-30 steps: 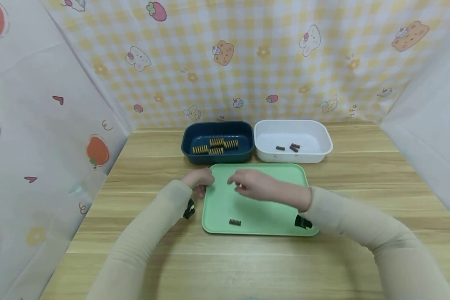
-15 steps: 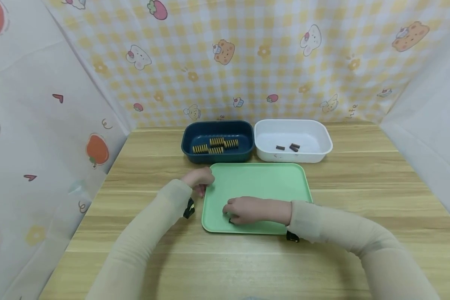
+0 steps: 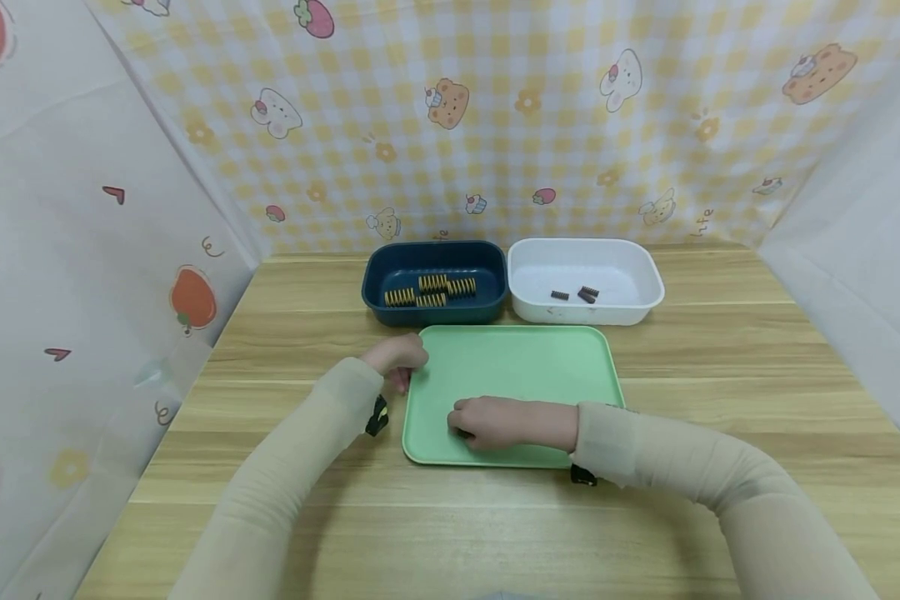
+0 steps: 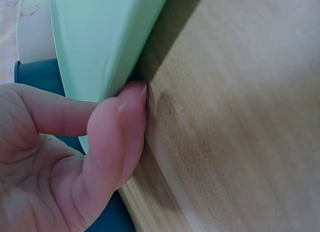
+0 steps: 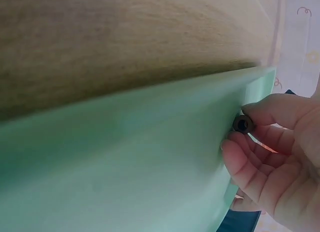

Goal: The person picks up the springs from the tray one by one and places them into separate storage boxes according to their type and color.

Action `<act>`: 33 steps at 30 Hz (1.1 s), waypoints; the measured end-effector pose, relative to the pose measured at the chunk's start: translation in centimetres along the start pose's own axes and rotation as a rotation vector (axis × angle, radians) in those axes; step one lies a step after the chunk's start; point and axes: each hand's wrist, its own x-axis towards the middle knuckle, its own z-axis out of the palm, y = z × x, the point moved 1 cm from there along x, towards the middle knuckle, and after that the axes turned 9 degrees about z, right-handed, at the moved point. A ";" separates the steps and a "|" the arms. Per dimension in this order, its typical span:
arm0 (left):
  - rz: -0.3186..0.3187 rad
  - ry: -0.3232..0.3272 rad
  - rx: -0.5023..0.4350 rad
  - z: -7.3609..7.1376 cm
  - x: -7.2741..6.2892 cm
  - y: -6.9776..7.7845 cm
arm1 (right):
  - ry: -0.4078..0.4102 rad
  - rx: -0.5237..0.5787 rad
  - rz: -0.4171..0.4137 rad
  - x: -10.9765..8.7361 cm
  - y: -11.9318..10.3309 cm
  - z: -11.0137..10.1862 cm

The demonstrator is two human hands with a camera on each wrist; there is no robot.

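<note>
A green tray (image 3: 525, 358) lies on the table. My left hand (image 3: 401, 357) grips its left rim near the far corner. In the left wrist view the thumb and curled fingers (image 4: 107, 152) close about that rim. Low over the tray's near left part, my right hand (image 3: 491, 422) pinches a small dark spring. The right wrist view shows this spring (image 5: 243, 124) end-on between thumb and fingertips, close to the tray's surface. From the head view the hand hides most of it.
Behind the tray stand two bins side by side. The dark blue bin (image 3: 375, 287) holds several yellow springs (image 3: 432, 283). In the white bin (image 3: 630, 275) lie a few small dark springs (image 3: 588, 295). A patterned cloth (image 3: 495, 125) hangs behind the table (image 3: 435, 533).
My right hand has come down toward the near left of the tray and taken hold of the dark spring that lay there. The left hand stays on the rim.
</note>
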 end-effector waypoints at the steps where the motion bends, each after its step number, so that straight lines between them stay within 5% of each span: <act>1: 0.000 0.001 -0.001 0.0 0.0 0.0 | -0.005 -0.002 0.004 0.0 0.0 0.0; 11: -0.009 0.010 0.001 0.1 -0.4 0.2 | -0.050 0.008 0.021 0.3 -0.1 -0.2; 33: 0.002 0.016 -0.001 0.1 -0.4 0.1 | 0.019 0.005 0.024 -0.1 1.2 -2.0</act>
